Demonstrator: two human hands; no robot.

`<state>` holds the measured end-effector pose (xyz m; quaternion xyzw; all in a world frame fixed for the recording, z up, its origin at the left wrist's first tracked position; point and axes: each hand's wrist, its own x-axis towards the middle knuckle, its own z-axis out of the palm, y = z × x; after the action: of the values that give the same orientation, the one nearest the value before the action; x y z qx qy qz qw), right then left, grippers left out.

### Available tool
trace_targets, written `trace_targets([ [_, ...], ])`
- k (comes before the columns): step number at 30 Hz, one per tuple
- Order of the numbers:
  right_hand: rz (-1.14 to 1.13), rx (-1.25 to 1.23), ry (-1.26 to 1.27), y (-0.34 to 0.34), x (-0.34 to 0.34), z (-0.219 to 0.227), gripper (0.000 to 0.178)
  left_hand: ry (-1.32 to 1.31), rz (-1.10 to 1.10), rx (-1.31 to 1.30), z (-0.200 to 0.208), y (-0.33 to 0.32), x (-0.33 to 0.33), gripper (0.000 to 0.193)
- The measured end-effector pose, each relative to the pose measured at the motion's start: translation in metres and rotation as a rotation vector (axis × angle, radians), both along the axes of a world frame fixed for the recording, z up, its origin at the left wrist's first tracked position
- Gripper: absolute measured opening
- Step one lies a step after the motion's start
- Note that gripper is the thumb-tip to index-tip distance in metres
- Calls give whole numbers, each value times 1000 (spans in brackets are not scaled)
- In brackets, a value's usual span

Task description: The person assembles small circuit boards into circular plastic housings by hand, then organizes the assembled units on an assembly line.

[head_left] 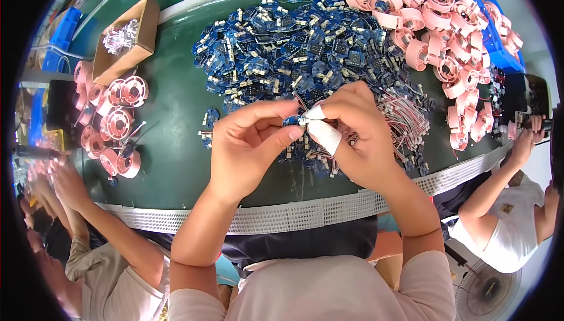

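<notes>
In front of me, over the near part of the bench, my two hands meet at a small blue circuit board. My left hand has its thumb and forefinger closed around the board's left side. My right hand, with white covers on thumb and forefinger, pinches a small white connector at the board's right edge. Whether the connector is fully seated cannot be seen. Beyond my hands lies a large heap of blue circuit boards. A bundle of thin white and red wire leads lies right of my right hand.
Pink round fan housings are piled at the right; others lie left, below a cardboard box of wire leads. A white perforated strip edges the green bench. Co-workers' hands work at both sides.
</notes>
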<state>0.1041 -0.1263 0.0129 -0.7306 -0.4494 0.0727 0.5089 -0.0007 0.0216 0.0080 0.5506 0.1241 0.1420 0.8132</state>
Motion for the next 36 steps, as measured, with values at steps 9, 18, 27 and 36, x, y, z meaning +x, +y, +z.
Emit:
trace_targets([
  [9,-136,65,-254,0,-23,-3,20,-35,127,552,-3,-10,-5,19],
  [18,47,67,-46,-13,-15,-2,19,-77,81,722,4,-9,-5,18],
  [27,-23,-265,-368,25,11,-15,17,129,-146,389,10,17,-9,15],
  [36,-1,39,-257,8,18,-7,21,166,-17,188,6,6,-6,22],
])
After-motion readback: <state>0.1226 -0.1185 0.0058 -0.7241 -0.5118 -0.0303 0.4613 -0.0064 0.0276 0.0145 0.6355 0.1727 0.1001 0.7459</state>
